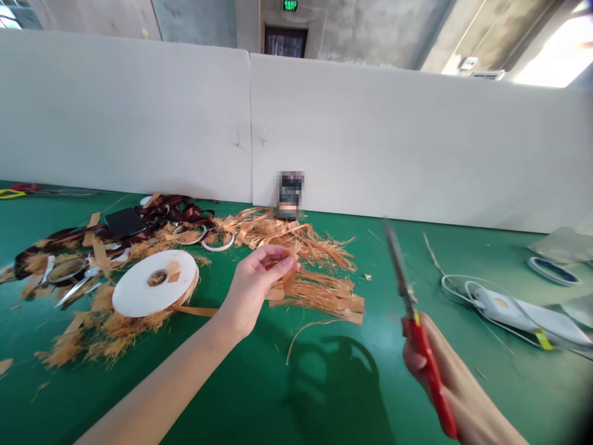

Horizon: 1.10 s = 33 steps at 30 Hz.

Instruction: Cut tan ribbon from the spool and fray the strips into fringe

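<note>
My left hand (259, 284) pinches a short piece of orange ribbon (288, 278) between thumb and fingers, just above a heap of frayed orange ribbon strips (319, 295). To the left of that hand lies a large white spool of orange ribbon (155, 283), flat on its side, with a loose strip (197, 311) trailing from it. My right hand (428, 371) grips a pair of red-handled scissors (428, 371), with the closed metal blades (398, 269) pointing up and away. The scissors are off the table, and the right hand touches nothing else.
The green table mat (324, 395) runs back to a white partition (370, 136). At the left lie silver scissors (74, 284), a black phone (125, 222), dark brown ribbon (171, 211) and white rings (217, 244). A white cable and device (523, 312) sit at the right.
</note>
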Available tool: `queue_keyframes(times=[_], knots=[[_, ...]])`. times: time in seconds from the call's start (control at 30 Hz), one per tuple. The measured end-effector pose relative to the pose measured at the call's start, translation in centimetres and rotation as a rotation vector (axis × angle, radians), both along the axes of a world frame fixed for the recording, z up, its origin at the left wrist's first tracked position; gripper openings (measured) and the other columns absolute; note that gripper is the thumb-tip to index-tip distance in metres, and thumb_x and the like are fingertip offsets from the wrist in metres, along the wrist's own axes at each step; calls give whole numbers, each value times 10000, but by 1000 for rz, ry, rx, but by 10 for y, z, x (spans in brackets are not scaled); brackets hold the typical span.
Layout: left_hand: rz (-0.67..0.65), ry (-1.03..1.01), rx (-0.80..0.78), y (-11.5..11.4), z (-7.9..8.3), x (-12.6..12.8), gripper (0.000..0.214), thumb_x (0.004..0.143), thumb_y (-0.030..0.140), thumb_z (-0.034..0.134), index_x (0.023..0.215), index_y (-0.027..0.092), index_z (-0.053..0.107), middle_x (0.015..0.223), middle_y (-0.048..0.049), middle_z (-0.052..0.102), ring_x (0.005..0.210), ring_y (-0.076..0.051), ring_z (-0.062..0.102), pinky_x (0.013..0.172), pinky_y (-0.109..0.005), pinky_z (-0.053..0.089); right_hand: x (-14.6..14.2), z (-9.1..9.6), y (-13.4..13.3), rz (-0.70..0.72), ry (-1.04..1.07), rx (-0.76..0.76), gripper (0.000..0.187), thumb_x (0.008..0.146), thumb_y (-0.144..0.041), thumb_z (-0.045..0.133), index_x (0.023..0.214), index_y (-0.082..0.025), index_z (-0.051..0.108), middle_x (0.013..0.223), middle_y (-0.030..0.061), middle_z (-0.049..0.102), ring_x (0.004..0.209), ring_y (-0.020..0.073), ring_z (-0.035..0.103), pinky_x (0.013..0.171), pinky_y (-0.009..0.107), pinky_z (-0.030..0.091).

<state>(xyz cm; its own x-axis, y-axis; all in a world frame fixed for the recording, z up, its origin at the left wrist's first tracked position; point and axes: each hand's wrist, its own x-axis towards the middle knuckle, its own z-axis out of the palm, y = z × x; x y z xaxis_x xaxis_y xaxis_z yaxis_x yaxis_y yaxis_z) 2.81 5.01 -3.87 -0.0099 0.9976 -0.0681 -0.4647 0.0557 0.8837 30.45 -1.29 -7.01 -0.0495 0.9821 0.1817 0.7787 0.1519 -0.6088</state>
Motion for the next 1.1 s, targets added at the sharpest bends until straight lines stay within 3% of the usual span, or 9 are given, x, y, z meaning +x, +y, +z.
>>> queue_keyframes(times=[0.07,0.17,0.3,0.43,0.53,0.7,0.87,1.1], knots=[[-22,-28,3,2,2,3,155,698,201,788,802,168,678,829,-7,708,812,-133,683,783,-237,504,-16,4,-7,97,-106,-94,275,833,-520,492,815,-254,422,725,6,548,555,174,553,524,328,510],[-43,-63,16,5,5,5,143,700,191,791,785,178,676,805,8,702,790,-116,684,731,-202,505,-28,1,-11,88,-140,-136,360,809,-566,494,962,-245,445,806,48,619,617,226,602,581,389,532],[-45,-115,22,5,11,6,160,705,173,785,812,193,669,771,26,685,760,-106,681,713,-193,512,-32,-1,-10,90,-127,-150,615,818,-641,389,1217,-187,502,1138,189,652,987,363,652,799,483,540],[-19,-112,20,5,13,10,212,679,151,798,839,190,664,769,34,669,763,-98,670,724,-186,506,-37,7,-10,247,-37,-260,614,863,-577,382,1335,-193,468,1111,160,684,977,325,666,799,432,554],[19,-99,17,5,11,13,215,671,160,805,828,184,660,768,37,657,752,-80,637,693,-169,485,-43,12,-8,281,-2,-255,675,846,-585,406,1386,-181,415,1100,163,685,951,322,670,803,435,552],[75,-129,-5,7,8,12,237,684,178,795,858,189,636,804,24,690,767,-91,641,712,-191,474,-48,13,-3,255,-7,-234,547,798,-577,472,1229,-243,523,879,95,701,717,276,667,631,376,557],[116,-172,-14,12,10,8,231,688,182,788,834,189,610,813,28,702,810,-96,655,767,-208,478,-50,11,-2,211,-73,-222,405,784,-523,506,1068,-236,514,776,61,658,662,262,627,614,385,530],[75,-145,-38,11,7,11,223,665,177,808,805,189,635,738,50,669,702,-68,610,696,-191,461,-58,14,1,243,-92,-312,296,830,-436,506,1008,-239,373,872,65,630,695,234,577,685,430,507]])
